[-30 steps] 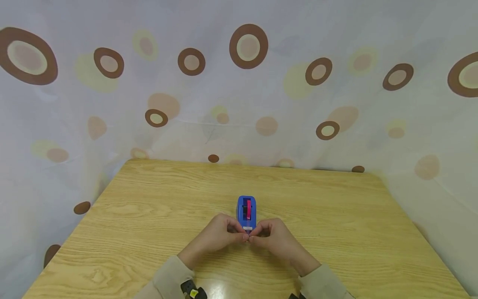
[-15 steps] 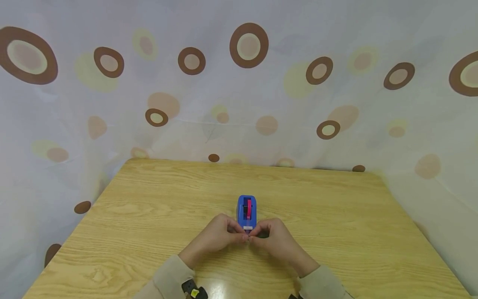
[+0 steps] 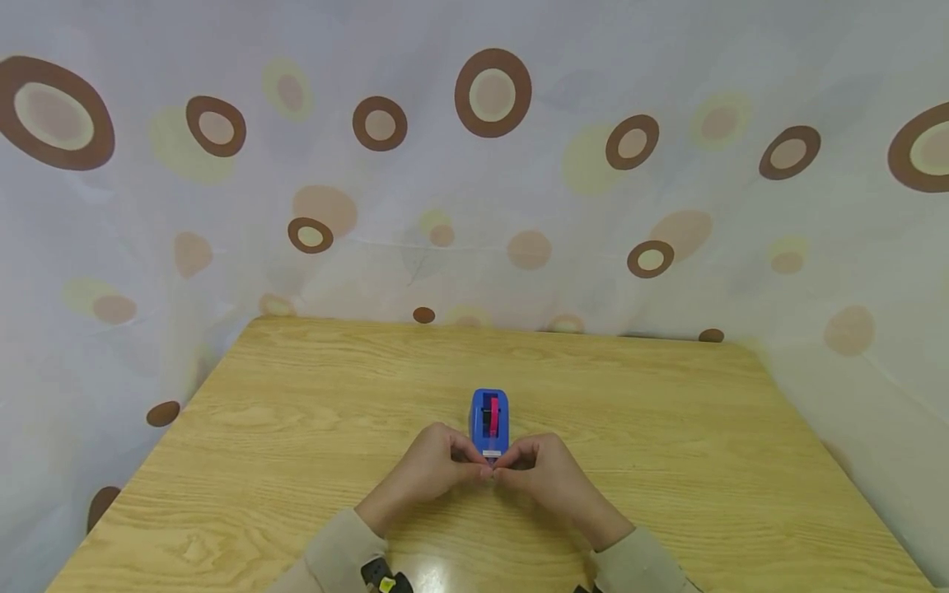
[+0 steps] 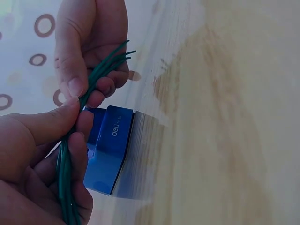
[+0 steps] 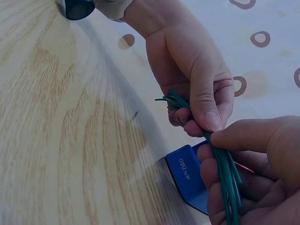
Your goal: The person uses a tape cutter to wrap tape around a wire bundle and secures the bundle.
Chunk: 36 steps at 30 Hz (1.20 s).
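My left hand [image 3: 433,465] and right hand [image 3: 552,478] meet at the fingertips, just in front of a blue tape dispenser [image 3: 479,443]. Between thumb and fingers, each hand pinches a bundle of thin green wires [image 4: 65,164]. In the left wrist view the left hand [image 4: 21,154] grips the lower length, and the wire ends fan out past the right hand's fingers [image 4: 107,86]. The right wrist view shows the bundle [image 5: 226,176] running through both hands, thumbs close together. "Deli" is printed on the dispenser [image 5: 180,166] behind them. A pinkish-red ring [image 3: 494,414] shows in its slot.
The dispenser stands on a wood-grain table [image 3: 311,395]. A pale curtain with brown ring patterns [image 3: 493,91] rises behind the table and along its sides. A black strap with a yellow part [image 3: 385,581] sits at the left sleeve.
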### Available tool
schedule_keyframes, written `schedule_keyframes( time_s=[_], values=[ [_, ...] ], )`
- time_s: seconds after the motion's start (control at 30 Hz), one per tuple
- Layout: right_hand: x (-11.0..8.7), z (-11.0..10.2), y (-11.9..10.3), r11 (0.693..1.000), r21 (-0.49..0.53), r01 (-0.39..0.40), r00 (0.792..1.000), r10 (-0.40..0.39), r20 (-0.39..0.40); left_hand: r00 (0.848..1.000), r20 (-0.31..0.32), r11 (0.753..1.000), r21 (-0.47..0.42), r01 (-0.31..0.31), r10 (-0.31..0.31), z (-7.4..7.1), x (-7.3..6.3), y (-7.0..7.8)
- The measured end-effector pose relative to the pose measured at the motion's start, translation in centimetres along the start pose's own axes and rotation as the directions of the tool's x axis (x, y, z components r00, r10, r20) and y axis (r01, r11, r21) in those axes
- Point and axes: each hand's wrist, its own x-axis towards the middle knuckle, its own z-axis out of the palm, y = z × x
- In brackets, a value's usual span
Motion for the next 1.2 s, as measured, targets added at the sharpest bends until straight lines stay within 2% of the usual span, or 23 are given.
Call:
schedule_keyframes(
  time_s=[0.6,0.93,1.2],
  values=[
    [0.18,-0.19,0.61,0.991,0.101,-0.086,0.996,0.081,0.048,0.998,-0.028,0.998,0.050,-0.046,0.047,0.02,-0.03,-0.23],
    [0.11,-0.12,0.73,0.995,0.094,-0.031,0.999,0.027,0.034,0.999,-0.027,0.998,0.034,-0.043,0.044,0.04,0.05,-0.21],
    [0.15,0.00,0.72,0.999,0.046,0.022,1.000,-0.022,0.010,0.998,0.010,0.998,0.028,-0.061,0.061,-0.11,0.17,-0.40]
  ],
)
